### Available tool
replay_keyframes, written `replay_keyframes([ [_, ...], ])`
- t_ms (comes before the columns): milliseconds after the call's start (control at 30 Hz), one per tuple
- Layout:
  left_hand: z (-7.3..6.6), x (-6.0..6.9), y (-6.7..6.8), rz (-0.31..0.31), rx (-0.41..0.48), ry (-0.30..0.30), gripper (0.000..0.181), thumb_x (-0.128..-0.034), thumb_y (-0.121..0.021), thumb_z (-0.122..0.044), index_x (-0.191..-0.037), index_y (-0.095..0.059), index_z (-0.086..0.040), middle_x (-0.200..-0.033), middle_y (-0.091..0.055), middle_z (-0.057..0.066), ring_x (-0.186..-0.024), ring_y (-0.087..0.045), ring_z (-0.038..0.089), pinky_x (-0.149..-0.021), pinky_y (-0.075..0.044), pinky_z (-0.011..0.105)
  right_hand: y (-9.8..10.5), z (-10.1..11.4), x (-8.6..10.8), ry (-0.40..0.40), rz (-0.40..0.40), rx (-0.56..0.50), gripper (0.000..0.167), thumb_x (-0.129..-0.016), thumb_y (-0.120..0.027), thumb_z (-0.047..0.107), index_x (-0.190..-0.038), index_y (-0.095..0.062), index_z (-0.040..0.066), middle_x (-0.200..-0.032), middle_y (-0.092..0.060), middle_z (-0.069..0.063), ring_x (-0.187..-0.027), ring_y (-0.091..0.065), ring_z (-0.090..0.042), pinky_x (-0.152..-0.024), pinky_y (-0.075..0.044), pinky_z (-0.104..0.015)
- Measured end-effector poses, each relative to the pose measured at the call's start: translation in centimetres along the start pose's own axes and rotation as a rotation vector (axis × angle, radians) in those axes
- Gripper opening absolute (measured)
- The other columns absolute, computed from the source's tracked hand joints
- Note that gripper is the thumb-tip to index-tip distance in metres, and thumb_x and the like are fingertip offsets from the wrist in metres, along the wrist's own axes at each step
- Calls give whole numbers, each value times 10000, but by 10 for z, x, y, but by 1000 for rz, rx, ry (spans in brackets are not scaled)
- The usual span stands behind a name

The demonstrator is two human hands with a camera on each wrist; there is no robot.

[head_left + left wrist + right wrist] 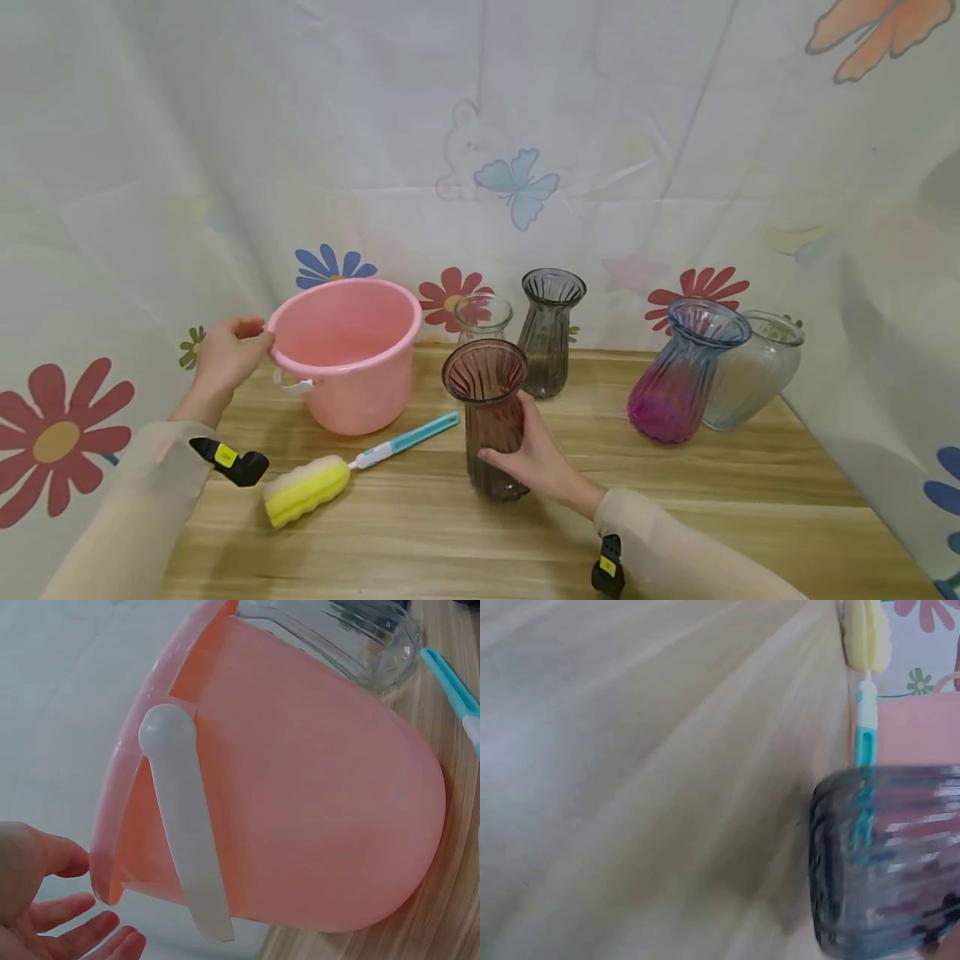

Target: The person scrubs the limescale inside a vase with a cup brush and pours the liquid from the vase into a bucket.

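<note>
My right hand (543,454) grips a purple-brown ribbed glass vase (491,433) from its right side, thumb across the front. The vase stands upright in the head view, mouth up; whether its base touches the table cannot be told. In the right wrist view its ribbed lower part (885,862) fills the right side, with most of the hand out of frame. By the left rim of a pink bucket (360,392) is my left hand (228,354). Its thumb (64,856) touches the rim in the left wrist view, the other fingers loosely extended.
A yellow sponge brush (307,490) with a teal-and-white handle lies before the bucket. Behind the held vase stand a clear glass vase (483,312) and a grey one (546,350). To the right are a blue-pink vase (678,383) and a clear jar (757,375). A patterned curtain backs the table.
</note>
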State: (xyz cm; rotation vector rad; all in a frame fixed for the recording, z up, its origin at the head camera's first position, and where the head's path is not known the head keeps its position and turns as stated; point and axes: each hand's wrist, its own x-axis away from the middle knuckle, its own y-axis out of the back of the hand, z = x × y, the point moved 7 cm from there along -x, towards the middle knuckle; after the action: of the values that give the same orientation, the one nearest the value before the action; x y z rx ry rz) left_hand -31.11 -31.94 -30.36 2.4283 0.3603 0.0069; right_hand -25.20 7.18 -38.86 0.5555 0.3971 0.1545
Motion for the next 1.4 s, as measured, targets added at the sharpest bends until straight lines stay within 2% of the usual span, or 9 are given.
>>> replay_keyframes([
  [167,4,-4,-4,31,23,17,545,-924,-464,-259,-1354,-362,62,-1312,-434,292,-1090,-522,393,-888,-477,454,12,14,-17,93,-83,206,910,-674,-796,338,-1391,-306,65,-1318,-453,-131,-1176,-479,-279,-941,-419,-461],
  [233,4,-5,-4,42,47,13,545,-927,-467,-248,-1352,-357,76,-1305,-435,301,-1048,-564,357,-842,-511,380,19,24,-25,136,-116,288,901,-664,-792,379,-1378,-341,68,-1290,-484,-124,-1140,-501,-282,-909,-439,-463],
  [367,6,-7,-4,74,126,43,565,-934,-470,-242,-1376,-315,73,-1327,-410,304,-856,-632,167,-750,-530,264,29,45,-39,190,-152,424,859,-657,-779,433,-1354,-388,118,-1190,-535,-94,-1036,-529,-269,-828,-468,-445],
  [500,9,-7,-4,93,216,107,580,-935,-480,-226,-1408,-275,40,-1347,-401,290,-694,-575,-10,-751,-526,247,35,64,-52,195,-161,546,856,-647,-774,463,-1348,-400,146,-1124,-543,-100,-987,-525,-285,-813,-462,-439],
  [767,14,-9,-8,129,361,177,602,-928,-482,-188,-1425,-229,38,-1365,-363,257,-664,-577,-40,-745,-519,195,42,95,-75,201,-175,742,839,-631,-782,461,-1324,-436,137,-1118,-549,-120,-958,-517,-320,-772,-447,-449],
  [900,15,-11,-9,161,377,187,604,-932,-476,-202,-1423,-229,48,-1357,-357,241,-670,-577,-42,-744,-516,182,43,110,-85,231,-189,813,824,-627,-783,461,-1314,-436,167,-1117,-544,-110,-990,-507,-324,-767,-433,-449],
  [1167,18,-13,-11,213,462,206,605,-936,-476,-179,-1426,-210,56,-1264,-409,196,-684,-593,-20,-715,-521,175,33,136,-104,365,-206,1005,800,-636,-772,435,-1312,-445,159,-1122,-537,-112,-1015,-497,-314,-850,-410,-456],
  [1400,17,-10,-15,224,483,224,591,-941,-457,-165,-1429,-204,52,-1276,-399,194,-687,-598,-24,-734,-520,181,15,147,-119,459,-157,1236,748,-688,-756,412,-1305,-401,183,-1211,-483,-107,-1114,-453,-304,-964,-360,-461],
])
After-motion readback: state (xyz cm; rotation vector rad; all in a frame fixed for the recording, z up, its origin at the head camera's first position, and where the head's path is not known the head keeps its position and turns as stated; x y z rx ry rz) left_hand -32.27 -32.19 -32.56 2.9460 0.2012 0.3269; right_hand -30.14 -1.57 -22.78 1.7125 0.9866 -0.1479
